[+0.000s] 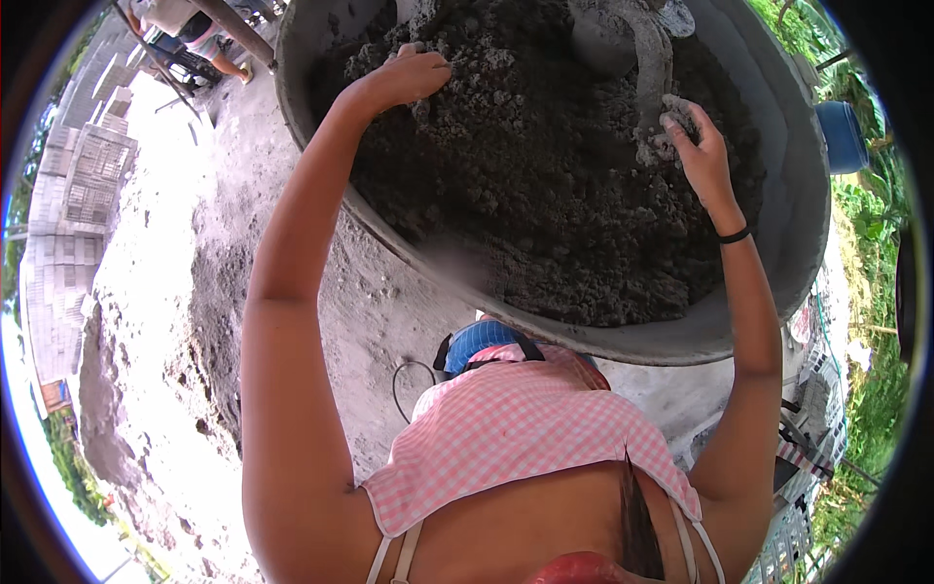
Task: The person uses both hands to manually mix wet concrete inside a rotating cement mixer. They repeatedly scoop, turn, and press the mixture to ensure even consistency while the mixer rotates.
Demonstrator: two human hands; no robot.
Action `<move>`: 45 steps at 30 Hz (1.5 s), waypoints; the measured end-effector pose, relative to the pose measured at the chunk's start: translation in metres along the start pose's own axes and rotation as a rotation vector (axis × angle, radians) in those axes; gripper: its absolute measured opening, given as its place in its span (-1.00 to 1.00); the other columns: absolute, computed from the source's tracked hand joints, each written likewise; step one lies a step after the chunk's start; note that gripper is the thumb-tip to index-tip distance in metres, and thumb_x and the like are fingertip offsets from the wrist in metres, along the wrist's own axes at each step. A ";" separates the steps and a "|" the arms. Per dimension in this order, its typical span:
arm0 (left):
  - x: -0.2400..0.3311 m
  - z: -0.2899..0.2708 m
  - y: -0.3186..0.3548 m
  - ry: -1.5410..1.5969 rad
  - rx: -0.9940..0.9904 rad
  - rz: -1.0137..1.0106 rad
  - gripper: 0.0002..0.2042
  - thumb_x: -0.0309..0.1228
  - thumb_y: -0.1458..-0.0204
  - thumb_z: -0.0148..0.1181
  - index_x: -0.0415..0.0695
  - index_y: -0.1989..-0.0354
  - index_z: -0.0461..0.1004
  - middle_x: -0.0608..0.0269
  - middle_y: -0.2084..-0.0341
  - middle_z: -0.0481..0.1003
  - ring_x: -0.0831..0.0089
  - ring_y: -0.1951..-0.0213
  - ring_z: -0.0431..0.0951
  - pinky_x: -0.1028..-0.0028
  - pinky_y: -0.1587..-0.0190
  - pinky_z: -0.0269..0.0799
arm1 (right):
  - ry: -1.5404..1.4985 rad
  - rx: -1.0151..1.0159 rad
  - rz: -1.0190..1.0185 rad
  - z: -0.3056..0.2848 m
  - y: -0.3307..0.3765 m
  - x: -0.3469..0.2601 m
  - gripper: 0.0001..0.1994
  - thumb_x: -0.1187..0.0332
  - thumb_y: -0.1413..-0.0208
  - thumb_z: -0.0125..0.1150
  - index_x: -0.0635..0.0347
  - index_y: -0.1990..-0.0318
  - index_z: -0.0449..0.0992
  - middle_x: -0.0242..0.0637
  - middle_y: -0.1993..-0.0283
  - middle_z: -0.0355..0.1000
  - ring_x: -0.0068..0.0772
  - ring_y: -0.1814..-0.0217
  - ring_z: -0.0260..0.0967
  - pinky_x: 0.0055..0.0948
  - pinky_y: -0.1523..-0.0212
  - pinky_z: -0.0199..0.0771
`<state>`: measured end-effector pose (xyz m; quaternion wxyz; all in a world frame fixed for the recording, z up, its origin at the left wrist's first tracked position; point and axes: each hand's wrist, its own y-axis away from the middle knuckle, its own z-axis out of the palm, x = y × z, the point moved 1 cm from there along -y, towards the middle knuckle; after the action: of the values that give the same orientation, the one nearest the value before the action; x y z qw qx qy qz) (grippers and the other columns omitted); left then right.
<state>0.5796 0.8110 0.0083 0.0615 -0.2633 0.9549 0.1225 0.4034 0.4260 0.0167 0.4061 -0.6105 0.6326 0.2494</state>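
A wide round mixer pan (pixel 623 343) spreads in front of me, holding dark grey, crumbly cement mix (pixel 545 195). My left hand (pixel 404 78) is over the mix at the left side, its fingers curled in; what they hold, if anything, is hidden. At the right, my right hand (pixel 702 151) has its thumb and fingers curved round a clump of cement mix (pixel 678 119). That clump is against or just beside the lower part of a mixer arm (pixel 652 68), which is caked in grey mix. Another caked mixer part (pixel 416 15) stands beyond my left hand.
Stacked grey blocks (pixel 70 243) and a pale crate-like block (pixel 100 175) line the far left. A person (pixel 209 34) is at the upper left, beside a slanting pole (pixel 238 29). A blue barrel (pixel 842 136) stands right of the pan. Rough sand (pixel 185 341) covers the ground.
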 end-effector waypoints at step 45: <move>0.141 -0.043 -0.009 0.854 -0.094 0.166 -0.50 -0.07 -0.12 -0.12 -0.21 0.71 0.44 0.19 0.68 0.36 0.27 0.54 0.37 0.19 0.33 0.29 | 0.311 -0.035 0.192 -0.052 0.124 -0.094 -0.65 0.29 -0.16 0.20 0.27 -0.04 0.48 -0.08 -0.01 0.47 -0.21 -0.03 0.42 -0.28 -0.14 0.32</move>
<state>0.4611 0.7236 0.0218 -0.3608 -0.2153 0.9060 0.0504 0.2642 0.4541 0.0996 0.2670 -0.5855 0.7387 0.2006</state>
